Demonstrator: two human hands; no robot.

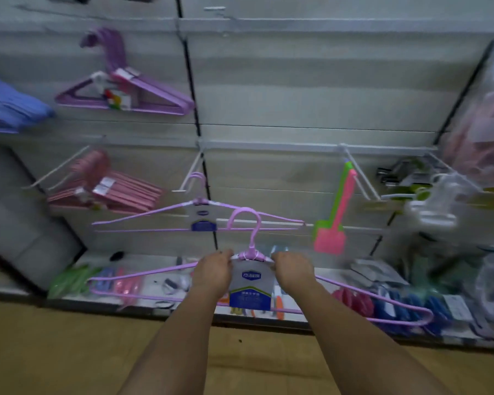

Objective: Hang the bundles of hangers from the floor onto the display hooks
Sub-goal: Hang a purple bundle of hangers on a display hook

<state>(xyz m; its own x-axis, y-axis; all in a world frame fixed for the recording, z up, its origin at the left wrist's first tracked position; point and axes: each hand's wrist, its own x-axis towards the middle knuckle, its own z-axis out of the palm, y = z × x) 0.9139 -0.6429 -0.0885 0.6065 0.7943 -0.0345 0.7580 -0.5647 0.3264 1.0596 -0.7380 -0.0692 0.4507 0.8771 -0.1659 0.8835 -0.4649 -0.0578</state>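
Both hands hold a bundle of thin lilac wire hangers (354,292) up in front of the pale slatted display wall (297,89), the left hand (213,273) and the right hand (293,270) each pinching its shoulder bar just beside the neck, fingers curled round the wire. The bundle has one curved lilac hook on top, white ties at the neck and a grey-and-blue card label (250,286) hanging between the hands. A second lilac hanger bundle (160,213) already hangs from a white wire display hook (190,173) behind it.
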